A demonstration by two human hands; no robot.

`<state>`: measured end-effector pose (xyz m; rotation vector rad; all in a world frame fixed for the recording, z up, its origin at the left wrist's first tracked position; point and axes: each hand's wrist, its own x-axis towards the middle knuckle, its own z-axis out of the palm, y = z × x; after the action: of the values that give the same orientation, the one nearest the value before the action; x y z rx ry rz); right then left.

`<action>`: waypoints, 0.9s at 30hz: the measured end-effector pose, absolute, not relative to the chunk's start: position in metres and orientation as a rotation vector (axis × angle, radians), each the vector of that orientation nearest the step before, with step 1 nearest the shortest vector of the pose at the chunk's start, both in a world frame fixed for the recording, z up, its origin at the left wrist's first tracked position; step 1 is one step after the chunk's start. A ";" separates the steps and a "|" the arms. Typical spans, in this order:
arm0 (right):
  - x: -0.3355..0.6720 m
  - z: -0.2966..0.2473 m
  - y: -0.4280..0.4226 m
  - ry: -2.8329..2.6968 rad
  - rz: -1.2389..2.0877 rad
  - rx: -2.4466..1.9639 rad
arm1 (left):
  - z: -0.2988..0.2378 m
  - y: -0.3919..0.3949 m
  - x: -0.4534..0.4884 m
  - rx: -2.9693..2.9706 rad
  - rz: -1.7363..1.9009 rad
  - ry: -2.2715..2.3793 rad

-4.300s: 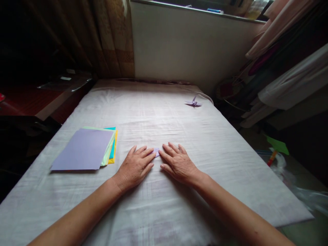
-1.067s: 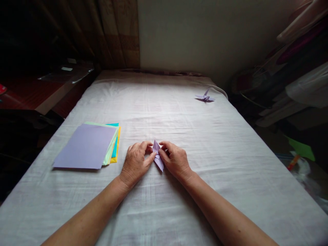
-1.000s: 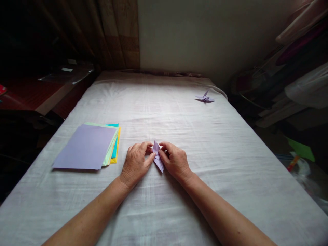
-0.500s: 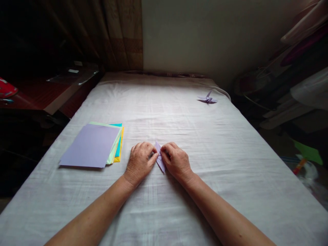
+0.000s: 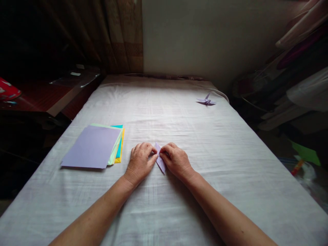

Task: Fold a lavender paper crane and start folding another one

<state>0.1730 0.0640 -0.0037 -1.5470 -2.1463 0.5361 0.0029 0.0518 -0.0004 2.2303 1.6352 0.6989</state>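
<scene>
A narrow, pointed piece of folded purple paper lies on the cloth between my hands, one tip toward me and the other away. My left hand pinches its left edge between thumb and fingers. On the opposite edge, my right hand is closed with thumb and forefinger on the paper. The fingertips hide part of its middle folds. Farther off at the right stands a finished-looking purple paper crane, touched by neither hand.
Left of my hands lies a stack of coloured paper, purple on top, with green, blue and yellow edges showing. A white cloth covers the surface. A dark red table adjoins at the left; hanging clothes are at the right.
The view has shifted slightly. Both hands stay at the folded paper, with the fingertips barely moved along its edges.
</scene>
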 end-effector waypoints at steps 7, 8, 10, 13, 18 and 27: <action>0.179 -0.009 0.070 -2.125 0.607 -1.447 | -0.004 0.052 -0.001 2.237 0.691 1.653; 0.178 -0.010 0.069 -2.128 0.586 -1.444 | -0.004 0.052 -0.001 2.241 0.696 1.652; 0.177 -0.013 0.066 -2.135 0.536 -1.432 | -0.004 0.052 0.000 2.256 0.712 1.646; 0.176 -0.015 0.059 -2.161 0.424 -1.401 | -0.005 0.051 0.000 2.280 0.745 1.632; 0.178 -0.011 0.049 -2.362 0.097 -1.380 | -0.004 0.048 -0.001 2.355 0.741 1.628; 0.186 -0.003 0.046 -2.510 0.043 -1.366 | 0.000 0.035 0.001 2.757 0.506 1.560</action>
<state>0.1863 0.0465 -0.0028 -1.3662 -2.5102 0.0435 0.0007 0.0345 -0.0001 2.7572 1.5602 0.5063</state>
